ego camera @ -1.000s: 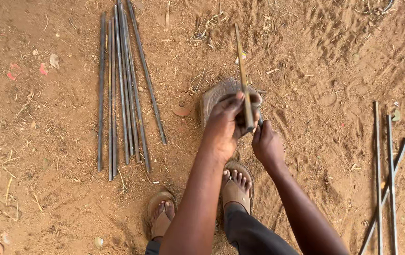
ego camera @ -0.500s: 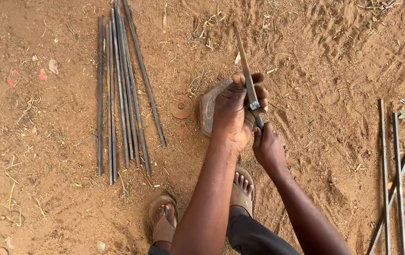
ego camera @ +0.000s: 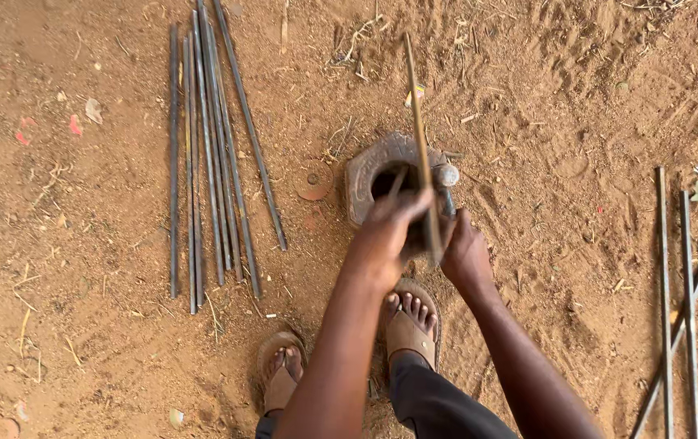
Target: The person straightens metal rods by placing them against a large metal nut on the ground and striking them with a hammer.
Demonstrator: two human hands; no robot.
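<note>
A thin straight metal rod (ego camera: 416, 122) stands tilted over a round metal ring block (ego camera: 363, 180) set in the red dirt. My left hand (ego camera: 390, 232) is closed around the rod's lower part, at the ring's near edge. Right beside it, my right hand (ego camera: 464, 256) grips a short tool whose grey metal head (ego camera: 447, 175) shows just above the fingers, against the ring's right side. The rod's lower end is hidden between the two hands. The ring's dark hole is partly in view.
Several long metal rods (ego camera: 211, 154) lie side by side on the ground at the left. Three more rods (ego camera: 674, 301) lie at the right edge. A rusty round disc (ego camera: 314, 180) sits left of the ring. My sandalled feet (ego camera: 410, 325) stand just below the hands.
Both hands have drawn back toward my feet, uncovering the ring's hole. The rod stays in the left hand, still tilted over the ring.
</note>
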